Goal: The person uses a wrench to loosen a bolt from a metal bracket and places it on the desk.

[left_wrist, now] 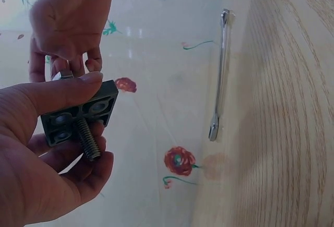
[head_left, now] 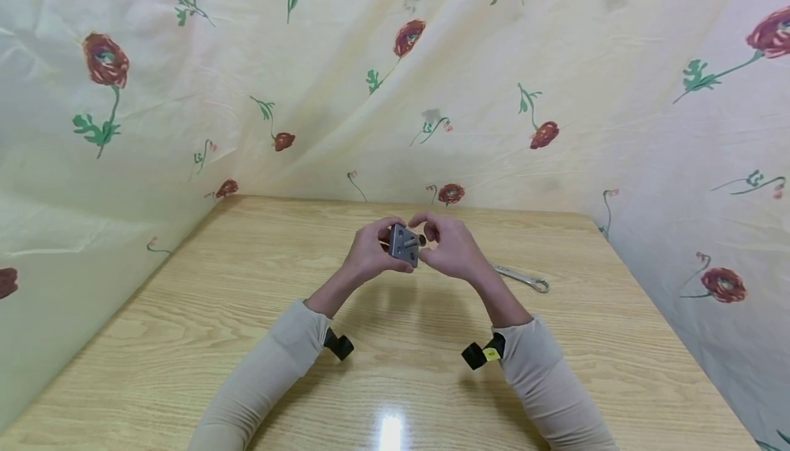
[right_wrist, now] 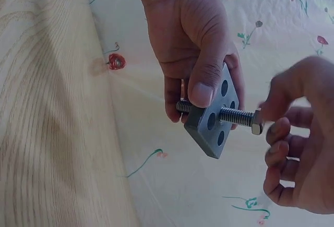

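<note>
Above the middle of the counter (head_left: 259,314), the left hand (head_left: 370,253) holds a small grey plate (right_wrist: 216,113) with several round holes, its grip pinching the plate's edge, thumb on one face and fingers curled behind the other. A threaded bolt (right_wrist: 236,116) runs through one of the central holes; its far end pokes out behind the plate in the left wrist view, close to the left fingers (left_wrist: 91,172). The right hand (head_left: 449,248) has its grip pressed together on the hex head (right_wrist: 256,122) of the bolt, thumb and forefinger nipping it while the other fingers hang loosely curled. Plate and bolt are held in the air, clear of the wood, between the two hands. A wrench (head_left: 522,277) lies on the counter just to the right of the right wrist, untouched. The risks, as I judge them: the plate is held only by its rim, so any turning force on the bolt could twist it in the fingers and skew the bolt in the hole, binding the threads. The bolt head is small and its hold light, so a slip could drop the bolt onto the counter. The protruding thread could also scrape the left fingers behind.
</note>
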### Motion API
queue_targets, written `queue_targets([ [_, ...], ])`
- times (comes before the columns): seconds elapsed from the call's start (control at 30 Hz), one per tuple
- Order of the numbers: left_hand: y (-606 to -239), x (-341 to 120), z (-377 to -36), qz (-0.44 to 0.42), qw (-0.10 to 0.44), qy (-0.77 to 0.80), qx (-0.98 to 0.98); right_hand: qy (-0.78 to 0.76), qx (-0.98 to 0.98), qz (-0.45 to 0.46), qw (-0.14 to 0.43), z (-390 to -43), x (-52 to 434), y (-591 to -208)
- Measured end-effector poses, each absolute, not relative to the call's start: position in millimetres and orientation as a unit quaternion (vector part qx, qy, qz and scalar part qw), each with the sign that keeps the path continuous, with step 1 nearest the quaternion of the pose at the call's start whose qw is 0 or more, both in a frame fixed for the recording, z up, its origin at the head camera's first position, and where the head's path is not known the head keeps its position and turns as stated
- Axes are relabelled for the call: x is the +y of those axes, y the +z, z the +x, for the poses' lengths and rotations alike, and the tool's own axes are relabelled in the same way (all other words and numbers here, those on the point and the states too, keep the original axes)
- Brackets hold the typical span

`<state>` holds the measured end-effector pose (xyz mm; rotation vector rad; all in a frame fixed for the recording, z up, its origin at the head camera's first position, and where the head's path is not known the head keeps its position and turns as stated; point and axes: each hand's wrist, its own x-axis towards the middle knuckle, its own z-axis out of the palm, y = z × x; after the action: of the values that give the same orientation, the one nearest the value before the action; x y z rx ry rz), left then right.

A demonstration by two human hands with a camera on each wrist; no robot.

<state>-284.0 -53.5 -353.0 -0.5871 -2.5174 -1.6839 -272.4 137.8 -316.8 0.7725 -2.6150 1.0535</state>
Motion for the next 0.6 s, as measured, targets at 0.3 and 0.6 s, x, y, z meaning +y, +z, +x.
queue_targets([
  [0.3, -353.0, -52.9, -282.0, -0.19, 0.027, -0.546, -0.815, 0.332, -0.932, 0.137, 0.051, -273.7, 139.1, -320.6],
  [0.6, -353.1, -52.7, -282.4, -0.197, 0.035, -0.538, -0.819, 0.318, -0.94, 0.118, 0.027, -271.2, 130.3, -325.9],
])
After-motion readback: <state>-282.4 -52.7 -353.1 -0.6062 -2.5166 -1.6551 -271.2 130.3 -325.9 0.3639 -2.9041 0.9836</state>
